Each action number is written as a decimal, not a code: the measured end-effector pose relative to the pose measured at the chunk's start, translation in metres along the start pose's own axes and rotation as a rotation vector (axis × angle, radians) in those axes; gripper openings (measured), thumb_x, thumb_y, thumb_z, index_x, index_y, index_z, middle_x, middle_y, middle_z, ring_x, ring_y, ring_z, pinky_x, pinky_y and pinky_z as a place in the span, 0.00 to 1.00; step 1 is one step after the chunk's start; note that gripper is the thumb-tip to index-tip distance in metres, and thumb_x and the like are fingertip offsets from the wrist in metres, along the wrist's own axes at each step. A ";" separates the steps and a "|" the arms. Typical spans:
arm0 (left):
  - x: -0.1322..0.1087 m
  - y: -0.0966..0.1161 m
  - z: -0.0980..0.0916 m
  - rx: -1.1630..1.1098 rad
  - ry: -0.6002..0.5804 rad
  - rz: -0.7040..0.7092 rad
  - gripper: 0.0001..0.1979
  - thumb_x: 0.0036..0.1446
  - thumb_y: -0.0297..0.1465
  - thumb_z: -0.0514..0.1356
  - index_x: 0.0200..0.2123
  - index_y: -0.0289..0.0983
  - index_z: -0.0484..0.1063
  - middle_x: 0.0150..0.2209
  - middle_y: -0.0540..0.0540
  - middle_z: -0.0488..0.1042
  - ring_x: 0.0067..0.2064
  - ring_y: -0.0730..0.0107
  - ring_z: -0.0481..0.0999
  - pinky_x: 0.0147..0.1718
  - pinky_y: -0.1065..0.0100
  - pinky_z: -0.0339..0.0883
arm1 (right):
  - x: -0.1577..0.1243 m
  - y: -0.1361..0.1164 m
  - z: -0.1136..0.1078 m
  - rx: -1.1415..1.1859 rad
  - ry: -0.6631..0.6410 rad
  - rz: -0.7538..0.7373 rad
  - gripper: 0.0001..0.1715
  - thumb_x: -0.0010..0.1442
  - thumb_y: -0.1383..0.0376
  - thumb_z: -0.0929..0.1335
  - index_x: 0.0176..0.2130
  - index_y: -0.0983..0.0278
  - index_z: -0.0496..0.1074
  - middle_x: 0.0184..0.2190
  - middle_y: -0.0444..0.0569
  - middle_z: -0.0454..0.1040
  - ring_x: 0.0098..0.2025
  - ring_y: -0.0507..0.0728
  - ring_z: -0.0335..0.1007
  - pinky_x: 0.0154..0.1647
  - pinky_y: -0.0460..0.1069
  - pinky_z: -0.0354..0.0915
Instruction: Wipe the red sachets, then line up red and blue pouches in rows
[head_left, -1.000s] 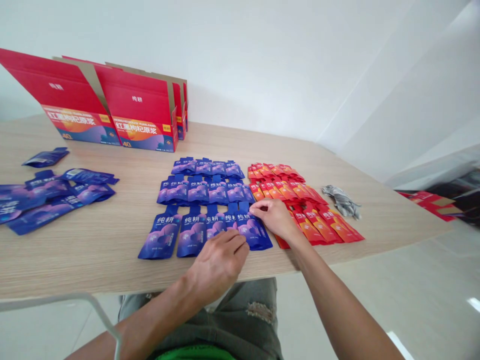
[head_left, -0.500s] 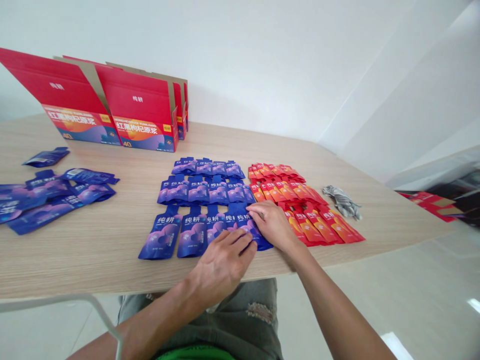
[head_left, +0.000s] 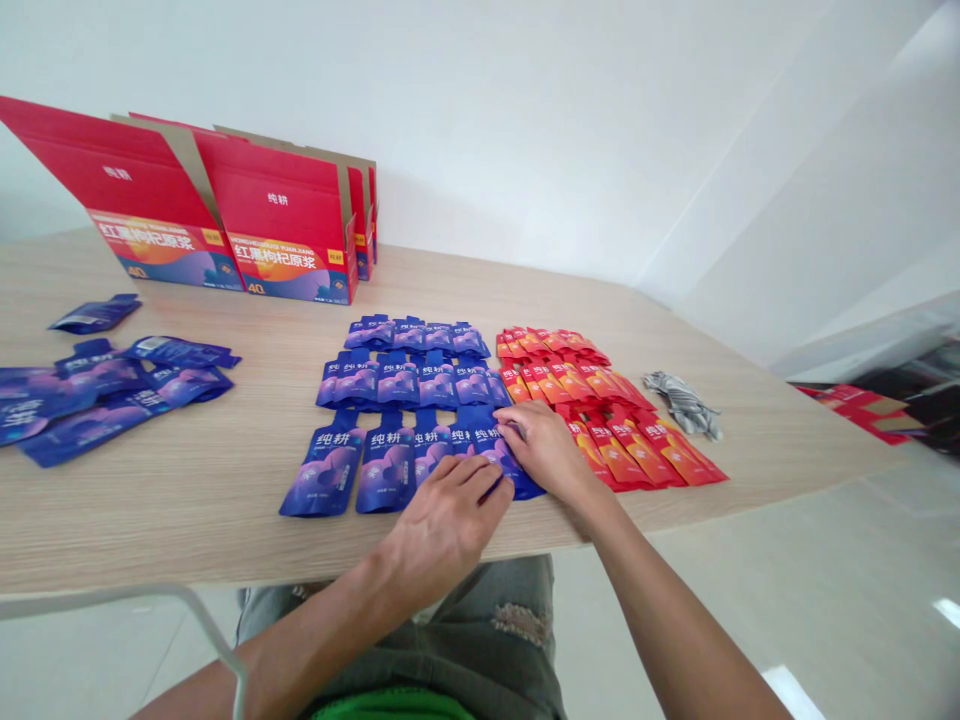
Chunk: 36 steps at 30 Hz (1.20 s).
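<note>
Blue pouches (head_left: 386, 468) lie in three overlapping rows on the wooden table (head_left: 247, 520). Red pouches (head_left: 660, 450) lie in similar rows to their right. My left hand (head_left: 454, 510) rests at the lower edge of the front blue row, its curled fingers on a blue pouch near the right end. Touching the upper right part of that same end is my right hand (head_left: 544, 445), with its thumb and fingers drawn together at the pouch edge. What the fingertips pinch, if anything, is hidden on both hands.
Open red boxes (head_left: 289, 230) stand at the back left. Loose blue pouches (head_left: 112, 395) lie at the far left. Grey striped gloves (head_left: 682, 403) sit right of the red pouches. A pale curved metal bar (head_left: 202, 620) shows at the lower left, and red packaging (head_left: 862, 408) lies beyond the table.
</note>
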<state>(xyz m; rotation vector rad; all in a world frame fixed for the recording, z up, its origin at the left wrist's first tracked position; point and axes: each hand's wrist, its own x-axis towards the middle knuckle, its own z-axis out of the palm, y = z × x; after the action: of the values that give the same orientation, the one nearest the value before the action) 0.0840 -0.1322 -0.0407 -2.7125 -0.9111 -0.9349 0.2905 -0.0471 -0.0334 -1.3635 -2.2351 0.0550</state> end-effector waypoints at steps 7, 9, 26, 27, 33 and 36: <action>0.001 -0.001 0.000 0.015 0.005 -0.008 0.11 0.72 0.23 0.57 0.51 0.32 0.78 0.51 0.38 0.82 0.54 0.54 0.81 0.53 0.54 0.76 | 0.001 0.001 -0.001 0.002 -0.012 0.038 0.12 0.67 0.71 0.71 0.47 0.61 0.83 0.47 0.54 0.85 0.51 0.64 0.80 0.57 0.58 0.72; 0.001 0.000 0.000 0.015 0.021 -0.006 0.10 0.72 0.23 0.57 0.50 0.32 0.78 0.51 0.38 0.82 0.53 0.54 0.81 0.52 0.54 0.76 | 0.001 0.001 -0.002 0.009 -0.011 0.032 0.12 0.67 0.71 0.71 0.47 0.61 0.83 0.47 0.54 0.85 0.51 0.63 0.80 0.57 0.57 0.72; -0.010 -0.011 -0.025 0.001 0.121 -0.063 0.12 0.72 0.24 0.55 0.53 0.34 0.77 0.52 0.39 0.83 0.54 0.57 0.82 0.53 0.55 0.76 | -0.019 -0.007 -0.001 0.062 0.250 0.037 0.19 0.72 0.57 0.68 0.56 0.63 0.77 0.52 0.59 0.82 0.55 0.66 0.77 0.59 0.62 0.72; -0.013 -0.020 -0.032 0.013 0.156 -0.080 0.12 0.72 0.24 0.55 0.52 0.34 0.77 0.52 0.40 0.83 0.54 0.58 0.82 0.52 0.57 0.76 | -0.024 -0.011 -0.002 0.064 0.324 0.048 0.21 0.72 0.55 0.68 0.57 0.63 0.76 0.53 0.59 0.81 0.55 0.66 0.77 0.59 0.62 0.71; -0.043 -0.132 -0.099 0.233 0.195 -0.370 0.14 0.70 0.24 0.54 0.48 0.34 0.80 0.49 0.38 0.84 0.52 0.57 0.83 0.54 0.57 0.75 | -0.061 -0.034 -0.005 0.082 0.634 0.107 0.27 0.68 0.53 0.72 0.59 0.65 0.72 0.55 0.62 0.77 0.58 0.69 0.74 0.61 0.66 0.68; -0.067 -0.211 -0.138 0.394 0.028 -0.713 0.21 0.65 0.20 0.54 0.57 0.30 0.77 0.56 0.32 0.81 0.57 0.52 0.81 0.59 0.55 0.72 | -0.072 -0.041 -0.004 0.091 0.686 0.109 0.28 0.66 0.54 0.73 0.59 0.66 0.72 0.55 0.63 0.75 0.59 0.71 0.72 0.62 0.68 0.66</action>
<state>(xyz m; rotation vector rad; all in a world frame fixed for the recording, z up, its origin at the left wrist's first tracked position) -0.1521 -0.0373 0.0150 -2.0468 -1.8826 -0.7604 0.2845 -0.1283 -0.0469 -1.2165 -1.5676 -0.2359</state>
